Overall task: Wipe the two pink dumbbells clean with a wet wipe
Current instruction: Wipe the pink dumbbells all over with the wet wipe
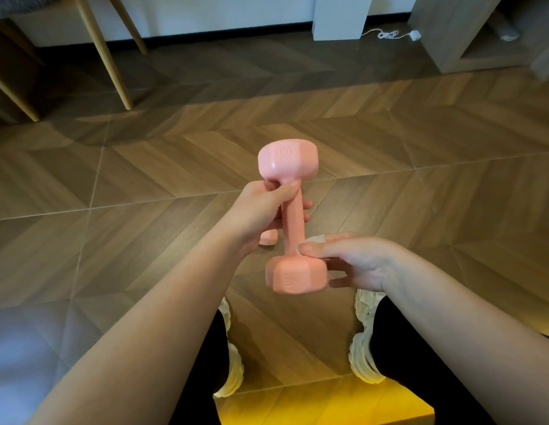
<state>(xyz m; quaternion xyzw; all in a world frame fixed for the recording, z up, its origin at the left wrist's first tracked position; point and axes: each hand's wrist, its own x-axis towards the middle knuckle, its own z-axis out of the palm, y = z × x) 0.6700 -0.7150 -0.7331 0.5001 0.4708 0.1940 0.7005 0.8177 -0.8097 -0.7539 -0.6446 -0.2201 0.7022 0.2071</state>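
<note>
We hold one dumbbell (293, 223) up over the floor (420, 210), our left hand (261, 213) wrapped round the top of its handle just under the upper head. Our right hand (356, 259) pinches the wipe (316, 239) against the handle's lower end, just above the lower head. The second dumbbell (268, 237) lies on the floor behind our left hand, mostly hidden, so we cannot tell whether it has been wiped. We judge ourselves mid-wipe on this one, heads possibly left.
</note>
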